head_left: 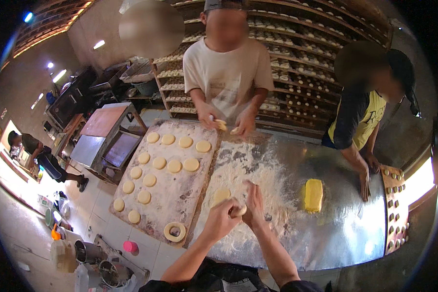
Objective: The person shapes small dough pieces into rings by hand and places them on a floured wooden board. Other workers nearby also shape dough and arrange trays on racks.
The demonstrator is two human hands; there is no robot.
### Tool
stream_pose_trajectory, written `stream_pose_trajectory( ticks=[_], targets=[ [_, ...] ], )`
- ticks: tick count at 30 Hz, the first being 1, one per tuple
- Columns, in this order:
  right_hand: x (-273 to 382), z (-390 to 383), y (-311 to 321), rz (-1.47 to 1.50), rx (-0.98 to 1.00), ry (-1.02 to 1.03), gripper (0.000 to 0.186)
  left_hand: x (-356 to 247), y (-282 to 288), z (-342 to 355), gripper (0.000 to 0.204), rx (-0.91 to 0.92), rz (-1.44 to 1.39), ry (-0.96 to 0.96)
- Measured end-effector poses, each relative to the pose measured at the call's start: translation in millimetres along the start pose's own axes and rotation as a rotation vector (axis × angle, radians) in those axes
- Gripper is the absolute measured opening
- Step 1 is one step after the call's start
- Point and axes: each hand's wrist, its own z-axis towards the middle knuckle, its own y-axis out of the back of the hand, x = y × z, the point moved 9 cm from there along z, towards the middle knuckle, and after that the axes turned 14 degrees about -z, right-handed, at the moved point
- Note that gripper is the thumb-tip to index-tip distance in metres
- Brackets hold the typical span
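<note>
My left hand (225,216) is closed around a small pale piece of dough (239,210) above the floured steel table (292,246). My right hand (254,207) is beside it, fingers stretched out, its palm close to the dough; whether it touches is unclear. A flat dough round (222,194) lies in flour just beyond my left hand. To the left, a floured board (155,215) carries several dough rounds (174,165) and a dough ring (174,231). A yellow block (313,195) sits right of my hands.
A co-worker (227,82) opposite holds dough; another (355,117) leans at the table's right. A third person (44,158) stands far left. Behind are loaded racks (297,58). A tray (394,209) of dough pieces lies far right; buckets (88,251) stand on the floor at lower left.
</note>
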Motion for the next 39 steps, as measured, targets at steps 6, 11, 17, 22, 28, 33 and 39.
stream_pose_trajectory(
  ticks=[6,11,17,22,28,33,39],
  targets=[
    [23.5,-19.1,-54.6,1.332,0.529,-0.203,0.067,-12.8,36.2,-13.9,0.057,-0.260,0.106,-0.315],
    [23.8,-32.7,-76.7,1.594,0.268,-0.706,0.059,25.3,53.4,-19.3,0.052,-0.004,-0.970,-0.075],
    [82.5,-17.0,-90.7,0.992,0.396,-0.330,0.050,63.0,82.4,-19.9,0.034,-0.052,0.018,0.098],
    [100.4,-20.1,-106.8,1.230,0.282,-0.460,0.068,52.3,109.2,-26.8,0.023,-0.067,-0.043,-0.117],
    [129.9,-2.4,-112.4,0.779,0.130,-0.115,0.076,62.8,139.3,-13.7,0.013,-0.007,-0.057,-0.249],
    [130.2,-1.8,-137.7,1.025,0.101,-0.404,0.078,82.6,168.4,-4.0,0.016,0.004,-0.138,-0.154],
    [149.3,3.0,-156.9,1.379,0.136,-0.365,0.060,88.2,181.2,4.6,0.021,0.080,-0.138,-0.101]
  ],
)
